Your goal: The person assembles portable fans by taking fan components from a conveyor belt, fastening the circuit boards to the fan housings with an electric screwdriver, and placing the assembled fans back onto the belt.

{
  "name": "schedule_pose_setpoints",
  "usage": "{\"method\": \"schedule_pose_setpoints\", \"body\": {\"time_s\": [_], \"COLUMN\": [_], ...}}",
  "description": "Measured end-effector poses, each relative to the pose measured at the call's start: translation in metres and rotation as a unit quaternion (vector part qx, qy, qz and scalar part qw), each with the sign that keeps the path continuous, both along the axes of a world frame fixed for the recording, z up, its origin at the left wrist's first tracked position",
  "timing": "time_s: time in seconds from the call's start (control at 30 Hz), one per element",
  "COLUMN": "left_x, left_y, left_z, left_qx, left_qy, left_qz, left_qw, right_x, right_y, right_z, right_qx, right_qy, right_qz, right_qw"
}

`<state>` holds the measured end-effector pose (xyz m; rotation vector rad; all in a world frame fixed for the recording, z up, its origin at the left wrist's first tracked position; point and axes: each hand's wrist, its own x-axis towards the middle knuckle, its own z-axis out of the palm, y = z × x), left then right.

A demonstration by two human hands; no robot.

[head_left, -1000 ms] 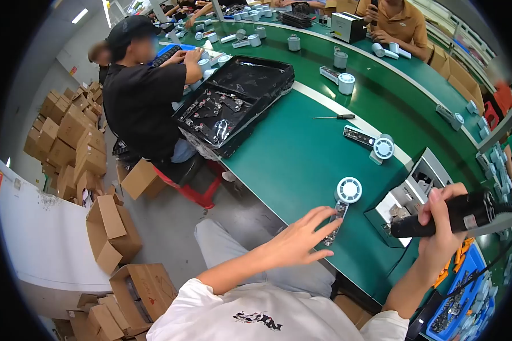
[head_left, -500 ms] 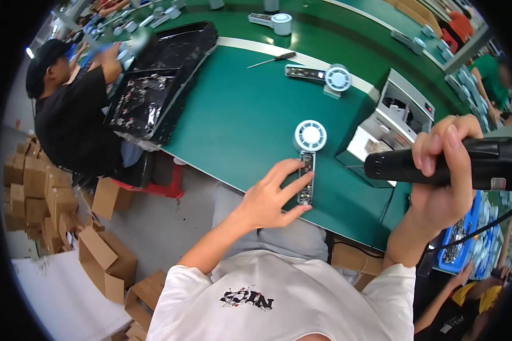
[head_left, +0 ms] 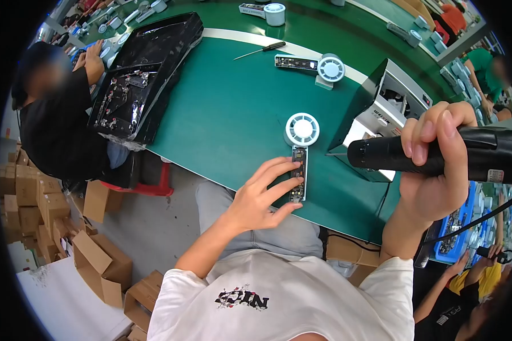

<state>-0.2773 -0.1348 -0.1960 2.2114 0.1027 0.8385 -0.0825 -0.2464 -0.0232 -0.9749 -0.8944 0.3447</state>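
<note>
A handheld fan [head_left: 302, 129] with a round pale-blue head lies on the green table in front of me, its handle open and showing a dark circuit board [head_left: 299, 170]. My left hand [head_left: 264, 196] steadies the fan, fingertips pressed on the board and thumb at the handle's lower end. My right hand [head_left: 438, 142] is wrapped round a black corded electric screwdriver [head_left: 387, 153], raised to the right of the fan and apart from it. Whether a bit is fitted at its left end is hard to make out.
A white screw feeder [head_left: 381, 116] stands to the right. Farther back lie a second open fan [head_left: 330, 69] and a hand screwdriver [head_left: 260, 51]. At left, a black tray [head_left: 153, 94] holds small parts, beside a seated person [head_left: 62, 119]. Cardboard boxes [head_left: 102, 261] stand on the floor.
The view has shifted slightly, so most things sit farther left and higher. My left hand stays on the fan, and my right hand still grips the electric screwdriver. The person at left has turned their head.
</note>
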Motion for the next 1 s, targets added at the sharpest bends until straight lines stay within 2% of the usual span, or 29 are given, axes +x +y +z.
{"method": "schedule_pose_setpoints", "body": {"time_s": [0.27, 0.47, 0.57, 0.67, 1.0], "left_x": [0.004, 0.007, 0.005, 0.006, 0.008], "left_y": [-0.003, -0.007, -0.005, -0.008, -0.007], "left_z": [-0.006, 0.007, -0.004, 0.006, 0.0], "left_qx": [0.021, 0.056, 0.024, 0.008, 0.075], "left_qy": [-0.045, -0.01, -0.006, 0.003, 0.021], "left_qz": [0.015, 0.06, 0.05, 0.053, 0.049], "left_qw": [0.999, 0.997, 0.998, 0.999, 0.996], "right_x": [-0.004, -0.01, -0.012, -0.012, -0.014], "right_y": [0.006, 0.015, 0.022, 0.026, 0.036], "right_z": [-0.006, -0.009, -0.012, -0.016, -0.032], "right_qx": [-0.002, -0.006, 0.001, 0.0, -0.008], "right_qy": [0.0, 0.001, 0.024, 0.024, -0.011], "right_qz": [0.003, -0.021, -0.023, -0.02, -0.035], "right_qw": [1.0, 1.0, 0.999, 1.0, 0.999]}}
